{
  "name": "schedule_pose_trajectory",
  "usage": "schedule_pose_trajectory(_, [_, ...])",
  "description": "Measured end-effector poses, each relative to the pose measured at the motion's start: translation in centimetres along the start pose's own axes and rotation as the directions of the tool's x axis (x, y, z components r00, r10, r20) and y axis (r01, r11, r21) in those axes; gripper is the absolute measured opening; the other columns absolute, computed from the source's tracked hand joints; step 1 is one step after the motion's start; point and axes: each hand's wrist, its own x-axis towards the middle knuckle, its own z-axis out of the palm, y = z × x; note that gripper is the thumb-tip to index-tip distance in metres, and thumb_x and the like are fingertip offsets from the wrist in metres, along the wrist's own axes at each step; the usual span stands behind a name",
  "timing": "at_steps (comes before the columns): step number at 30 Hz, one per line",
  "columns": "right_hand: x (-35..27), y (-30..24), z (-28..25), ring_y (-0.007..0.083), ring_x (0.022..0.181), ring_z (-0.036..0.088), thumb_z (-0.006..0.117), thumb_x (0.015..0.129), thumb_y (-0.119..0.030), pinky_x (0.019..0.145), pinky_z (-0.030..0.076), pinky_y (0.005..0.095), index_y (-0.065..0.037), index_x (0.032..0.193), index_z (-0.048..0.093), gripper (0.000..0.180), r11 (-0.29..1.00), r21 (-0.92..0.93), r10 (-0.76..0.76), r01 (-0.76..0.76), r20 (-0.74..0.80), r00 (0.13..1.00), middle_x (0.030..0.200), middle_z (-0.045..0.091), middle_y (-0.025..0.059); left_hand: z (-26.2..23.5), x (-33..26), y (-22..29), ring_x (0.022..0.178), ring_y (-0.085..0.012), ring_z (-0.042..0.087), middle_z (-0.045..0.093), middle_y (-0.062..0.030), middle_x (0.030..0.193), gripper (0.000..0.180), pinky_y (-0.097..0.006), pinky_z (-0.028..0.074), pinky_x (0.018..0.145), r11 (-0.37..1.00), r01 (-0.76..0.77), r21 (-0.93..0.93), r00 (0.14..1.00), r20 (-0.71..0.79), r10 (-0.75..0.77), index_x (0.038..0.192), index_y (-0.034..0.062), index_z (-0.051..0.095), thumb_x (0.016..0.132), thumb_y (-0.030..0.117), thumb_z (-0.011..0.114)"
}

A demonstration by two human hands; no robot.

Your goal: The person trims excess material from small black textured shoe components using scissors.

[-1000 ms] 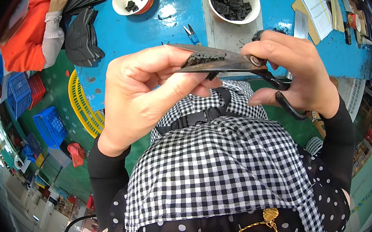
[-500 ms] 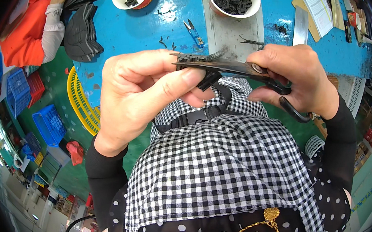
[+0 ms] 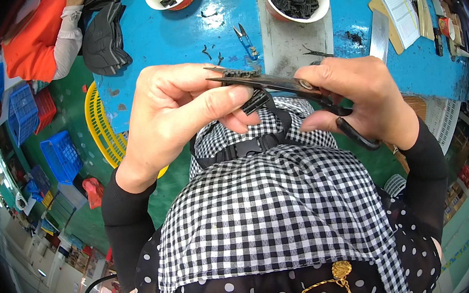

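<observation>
My left hand (image 3: pixel 166 116) pinches a small black ribbed piece (image 3: pixel 255 102) between thumb and fingers, above my lap and near the table's front edge. My right hand (image 3: pixel 361 86) is closed around the handles of dark metal scissors (image 3: pixel 282 83). Their parted blades lie across the black piece beside my left thumb, tips pointing left. Part of the piece sticks out below the blades; the rest is hidden by my fingers.
On the blue table (image 3: pixel 140 42) stand a bowl (image 3: pixel 325 3) heaped with black pieces and a red-and-white bowl (image 3: pixel 184 2) holding a few. Small thread snips (image 3: pixel 245 42) lie between. Black shaped pads (image 3: pixel 103 43) sit at left, near another person's sleeve (image 3: pixel 68 41). Papers (image 3: pixel 396 4) lie right.
My right hand and the scissors have shifted left, so the blades reach farther across the black piece. My left hand keeps its pinch, nearly in place.
</observation>
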Motion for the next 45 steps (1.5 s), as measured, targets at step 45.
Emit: schedule_pose_trajectory(45, [1.1,5.6,12.2,0.0317,0.047,0.050,0.063,0.075,-0.034,0.045,0.037,0.0358,-0.002,0.081,0.056,0.033,0.799,0.308,0.502,-0.517,0.132,0.855,0.051,0.048,0.0148,-19.8,15.6,-7.4,0.043,-0.0063,0.051,0.056,-0.0018,0.050,0.039,-0.020,0.038,0.042,0.620,0.194,0.760,0.898,-0.392,0.201,0.056,0.0052,0.056,0.078,0.037,0.058])
